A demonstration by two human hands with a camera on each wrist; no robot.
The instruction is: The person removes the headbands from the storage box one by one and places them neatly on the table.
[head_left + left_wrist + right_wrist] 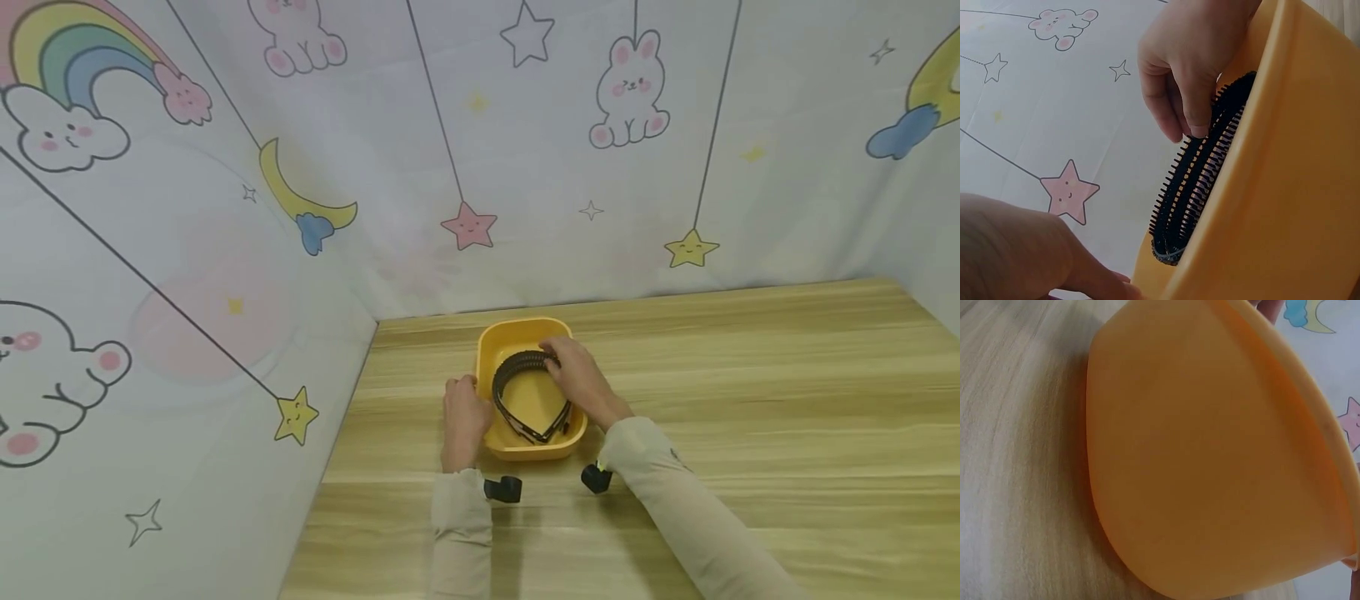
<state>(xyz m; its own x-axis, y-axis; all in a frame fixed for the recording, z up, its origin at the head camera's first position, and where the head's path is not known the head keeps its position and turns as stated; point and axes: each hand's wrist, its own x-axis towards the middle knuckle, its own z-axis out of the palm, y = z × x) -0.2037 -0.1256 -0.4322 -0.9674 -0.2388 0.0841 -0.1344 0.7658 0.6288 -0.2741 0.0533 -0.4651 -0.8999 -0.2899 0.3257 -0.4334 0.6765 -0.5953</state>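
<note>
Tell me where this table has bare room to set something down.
The widest bare patch of table lies between the right sleeve and the right wall; a smaller one, between the left hand and the left wall. Crowded: inside the yellow tub, where the right hand is at the black toothed band, and the sliver between tub and back wall.

There was one tub [532,452] and at least one black band [1200,164]. There was one left hand [467,421], one right hand [581,379], two sleeves [682,492] and one table [750,400]. The walls [555,167] had one rainbow [60,50], two moons [291,197], one pink star [469,226] and two smiling yellow stars [692,250]
</note>
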